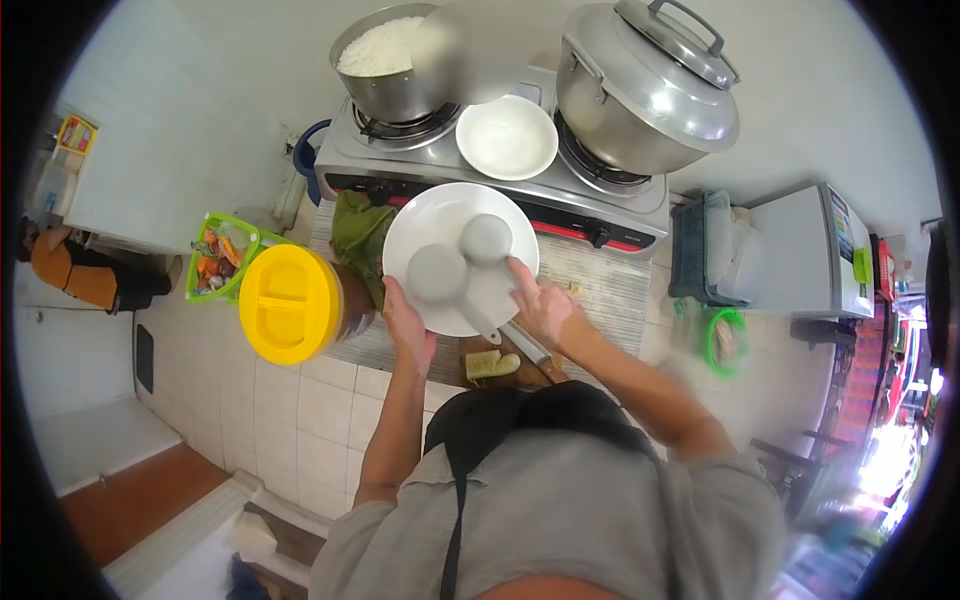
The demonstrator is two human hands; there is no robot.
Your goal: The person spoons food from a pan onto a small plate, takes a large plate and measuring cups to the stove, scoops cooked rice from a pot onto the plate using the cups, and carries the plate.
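Observation:
A white plate [400,240] is held up over the counter in front of the stove. My left hand [408,328] grips its lower left edge, closed on the rim. Lying on the plate are two grey round-headed ladles; the larger-looking ladle [437,274] has its handle pointing toward me. My right hand [548,310] is at the plate's lower right rim, index finger touching beside the second ladle [486,239]. The rest of its fingers are partly hidden. Below the plate, cut cucumber pieces [492,365] and a knife [528,343] rest on a wooden cutting board [470,347].
On the gas stove [430,165] stand a pot of rice [385,95], a white bowl [507,138] and a large lidded pot [640,95]. A yellow-lidded container [290,304] and green basket [215,262] are left. A blurred shape covers part of the rice pot.

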